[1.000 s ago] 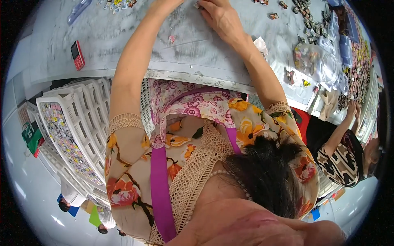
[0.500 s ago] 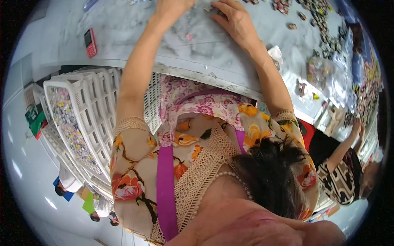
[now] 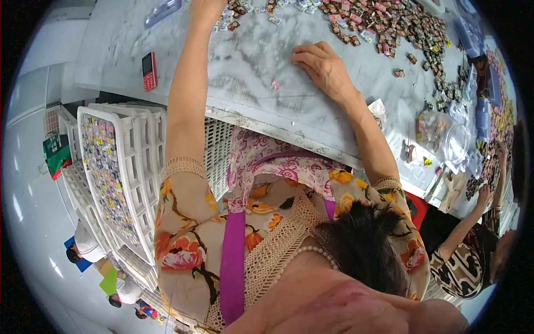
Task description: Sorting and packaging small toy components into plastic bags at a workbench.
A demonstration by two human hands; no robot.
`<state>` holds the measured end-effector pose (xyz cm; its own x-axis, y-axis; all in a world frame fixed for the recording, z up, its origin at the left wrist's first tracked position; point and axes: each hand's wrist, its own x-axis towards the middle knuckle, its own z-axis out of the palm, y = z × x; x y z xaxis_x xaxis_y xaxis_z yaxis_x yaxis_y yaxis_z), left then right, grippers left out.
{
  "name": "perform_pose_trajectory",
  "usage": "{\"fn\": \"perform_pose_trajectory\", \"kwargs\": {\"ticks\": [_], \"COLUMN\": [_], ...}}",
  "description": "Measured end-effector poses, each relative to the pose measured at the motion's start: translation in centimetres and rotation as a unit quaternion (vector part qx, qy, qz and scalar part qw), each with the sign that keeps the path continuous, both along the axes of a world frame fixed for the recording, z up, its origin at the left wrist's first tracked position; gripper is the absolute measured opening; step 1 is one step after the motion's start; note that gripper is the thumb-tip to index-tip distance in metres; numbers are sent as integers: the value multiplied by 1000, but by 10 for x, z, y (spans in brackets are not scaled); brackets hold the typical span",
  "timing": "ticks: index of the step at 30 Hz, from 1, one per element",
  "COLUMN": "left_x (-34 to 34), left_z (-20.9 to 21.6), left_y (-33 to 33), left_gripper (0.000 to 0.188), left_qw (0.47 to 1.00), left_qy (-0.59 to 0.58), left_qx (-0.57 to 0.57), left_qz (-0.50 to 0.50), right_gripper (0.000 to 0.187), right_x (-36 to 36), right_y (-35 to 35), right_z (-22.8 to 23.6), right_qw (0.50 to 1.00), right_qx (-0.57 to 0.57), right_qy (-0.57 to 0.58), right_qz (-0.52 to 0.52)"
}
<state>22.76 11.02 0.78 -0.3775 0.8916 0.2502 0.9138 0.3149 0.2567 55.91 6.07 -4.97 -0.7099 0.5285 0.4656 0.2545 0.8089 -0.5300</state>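
Observation:
My left hand (image 3: pixel 208 9) reaches to the upper edge of the picture, beside small blue-and-white wrapped pieces (image 3: pixel 225 23). Its fingers lie outside the view. On the marbled table top (image 3: pixel 245 72) rests my right hand (image 3: pixel 324 69), fingers curled and pressed together. Whether anything is pinched in them is hidden. Beyond it spreads a pile of small brown-and-red wrapped pieces (image 3: pixel 384 22). One small pinkish scrap (image 3: pixel 276 85) lies on the table between my forearms.
A red mobile phone (image 3: pixel 149 71) lies at the left, below a clear bluish plastic tray (image 3: pixel 163 12). White crates (image 3: pixel 119 167) filled with small pieces stand beside the table. At the right are a clear plastic bag (image 3: pixel 434 131) and a co-worker's arm (image 3: pixel 467 220).
My left hand has moved farther left and up toward the edge. My right hand has come lower in the picture, its fingers more closed. More of the pile now shows.

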Motion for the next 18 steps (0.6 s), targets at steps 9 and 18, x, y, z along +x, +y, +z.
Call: {"fn": "perform_pose_trajectory", "kwargs": {"ticks": [9, 18], "left_x": [-46, 17], "left_z": [-49, -20], "left_y": [58, -5], "left_gripper": [18, 18], "left_qw": [991, 983], "left_qy": [67, -20], "left_qx": [-17, 105], "left_qz": [-114, -148], "right_gripper": [32, 40], "right_x": [6, 29], "right_y": [4, 14], "right_z": [-4, 6], "right_qw": [992, 991], "right_qx": [-83, -126], "right_qy": [90, 11], "right_qz": [23, -52]}}
